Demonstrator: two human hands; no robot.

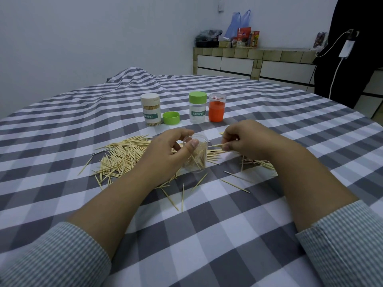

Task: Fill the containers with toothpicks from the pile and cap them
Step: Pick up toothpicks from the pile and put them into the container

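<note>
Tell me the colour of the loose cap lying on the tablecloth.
Green: the loose cap lies beside the filled toothpick container, clearest in the head view.

checked cloth (pixel 207 235) w/ toothpick pile (pixel 122 156), 3 containers (pixel 150 109), loose green cap (pixel 171 118).

Four obstacles stood in a row toward the far edge of the table (pixel 62 204): a white-capped container (pixel 150 110), a loose green cap (pixel 171 118), a green-capped container (pixel 197 107) and an orange one (pixel 217 107) (the last two almost touching). The toothpick pile (pixel 122 156) littered the middle, spreading left and right of both hands. The near edge lay open between the forearms, and the left and right edges offered bare cloth.
</note>
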